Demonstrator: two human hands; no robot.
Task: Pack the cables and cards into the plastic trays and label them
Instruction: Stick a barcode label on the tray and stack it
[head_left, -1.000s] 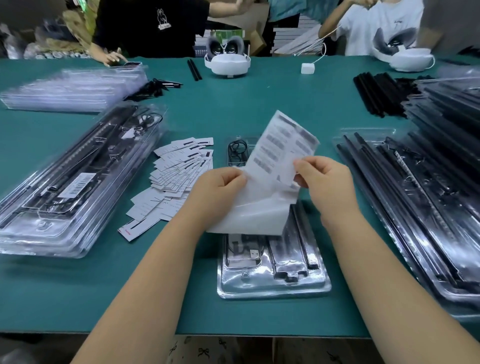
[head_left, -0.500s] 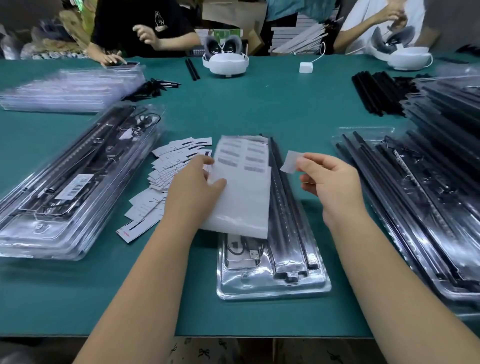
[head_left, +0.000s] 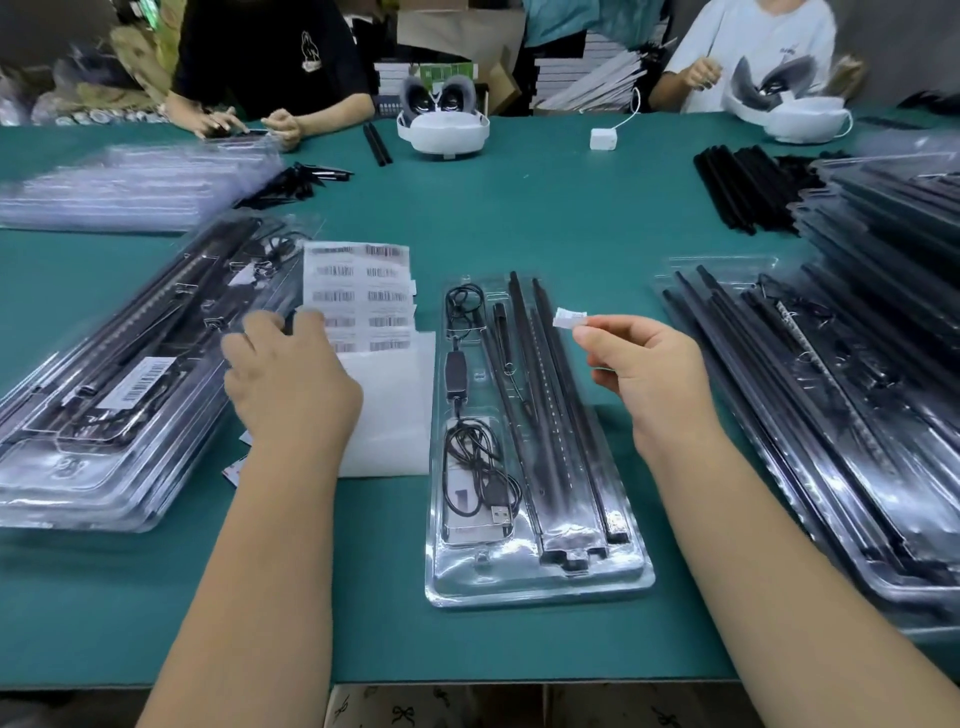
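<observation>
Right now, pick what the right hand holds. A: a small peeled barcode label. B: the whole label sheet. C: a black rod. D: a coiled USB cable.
A: the right hand pinches a small white barcode label at its fingertips above the open tray, while the label sheet lies flat on the table under the left hand.

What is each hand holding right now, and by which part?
The right hand pinches a small peeled label by its near edge. The left hand rests on the label sheet, gripping nothing.

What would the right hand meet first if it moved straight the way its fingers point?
Probably the black rods in the open tray: the right hand, pinching a label, points left over them. Height is unclear.
</observation>
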